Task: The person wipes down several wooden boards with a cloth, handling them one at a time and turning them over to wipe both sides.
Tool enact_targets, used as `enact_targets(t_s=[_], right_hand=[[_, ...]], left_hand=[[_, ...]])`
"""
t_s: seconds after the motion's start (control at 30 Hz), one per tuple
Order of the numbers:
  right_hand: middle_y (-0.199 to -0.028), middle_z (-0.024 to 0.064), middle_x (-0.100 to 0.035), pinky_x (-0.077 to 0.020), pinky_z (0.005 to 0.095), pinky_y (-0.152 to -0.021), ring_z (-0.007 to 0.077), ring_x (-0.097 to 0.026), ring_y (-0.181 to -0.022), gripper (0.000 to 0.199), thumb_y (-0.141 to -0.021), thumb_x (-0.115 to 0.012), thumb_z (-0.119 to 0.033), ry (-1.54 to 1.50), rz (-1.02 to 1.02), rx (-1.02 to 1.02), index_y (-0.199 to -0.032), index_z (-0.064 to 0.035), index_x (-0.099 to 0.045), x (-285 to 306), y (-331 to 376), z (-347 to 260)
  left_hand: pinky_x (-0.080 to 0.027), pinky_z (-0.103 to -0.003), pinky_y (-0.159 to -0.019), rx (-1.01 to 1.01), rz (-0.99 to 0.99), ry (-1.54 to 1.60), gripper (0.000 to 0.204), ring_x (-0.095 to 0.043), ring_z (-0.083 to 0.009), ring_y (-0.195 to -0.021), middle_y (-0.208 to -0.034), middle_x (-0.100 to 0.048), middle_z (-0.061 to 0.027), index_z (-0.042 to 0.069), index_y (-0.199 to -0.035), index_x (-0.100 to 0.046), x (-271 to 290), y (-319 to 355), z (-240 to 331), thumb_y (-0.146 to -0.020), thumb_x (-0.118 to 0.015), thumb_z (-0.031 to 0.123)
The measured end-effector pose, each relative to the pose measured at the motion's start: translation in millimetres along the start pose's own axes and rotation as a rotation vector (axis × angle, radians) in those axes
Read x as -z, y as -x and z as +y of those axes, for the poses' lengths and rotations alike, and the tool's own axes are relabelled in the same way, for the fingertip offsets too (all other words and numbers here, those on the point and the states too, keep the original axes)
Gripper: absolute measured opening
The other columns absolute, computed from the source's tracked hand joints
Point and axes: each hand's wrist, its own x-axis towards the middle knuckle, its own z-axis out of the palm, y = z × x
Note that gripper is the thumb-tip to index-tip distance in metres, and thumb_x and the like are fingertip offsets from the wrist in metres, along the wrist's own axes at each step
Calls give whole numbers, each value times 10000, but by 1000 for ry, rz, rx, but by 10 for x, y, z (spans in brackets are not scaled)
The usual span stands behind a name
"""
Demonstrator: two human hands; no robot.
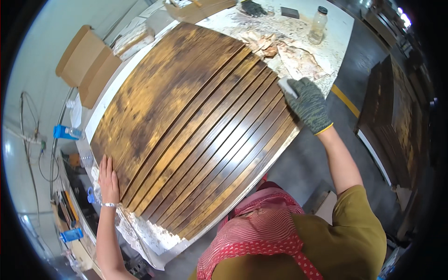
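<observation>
Overlapping dark brown wooden boards (163, 88) with yellowish mottling lie fanned in a stepped stack on a white worktable (343, 32). My bare left hand (109, 184) rests at the stack's left end, fingers stretched out along the board edges. At the opposite end, my right hand (309, 106) wears a dark grey-green knit glove with a yellow cuff. It is closed on a small white block (287, 87), held against or just beside the board ends; contact is not clear. The glove hides part of the block.
Crumpled stained cloth (289, 56) lies beyond the boards, near a glass jar (318, 25), a dark block (290, 12) and a dark glove (252, 8). An open cardboard box (91, 65) stands at left. More stacked boards (392, 121) are at right.
</observation>
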Motion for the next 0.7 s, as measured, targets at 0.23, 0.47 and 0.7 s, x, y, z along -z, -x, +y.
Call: enact_targets(t_s=[0.23,0.47,0.7], right_hand=[[-844,112,-533,-419,407,-704,271,-535,-775,361,-784,-582,-269,-118,-52,367,-1083,-67,-577,-98,734,-1311],[-794,100,-516,-412,401,-635,245,-520,-695,333,-769,-587,-263,-257,-219,492,-1041,-71,-575,-102,983,-1907],[-787,107,-548,-410,396,-604,250,-537,-658,249,-736,-585,-235,-227,-226,603,-901,-52,-557,-122,1288,-2595]], left_hand=[[-209,-410,-1070,-21,64,8,480,-261,-295,-1346,-1474,-274,-104,102,-1398,-346,-43,3,-24,-962,-300,297],[-240,-424,-1032,-29,128,14,464,-282,-267,-1336,-1467,-293,-80,153,-1394,-361,-112,91,-100,-964,-309,320],[-261,-448,-1007,-22,193,43,453,-310,-256,-1316,-1450,-329,-60,182,-1371,-395,-196,32,-126,-950,-354,344]])
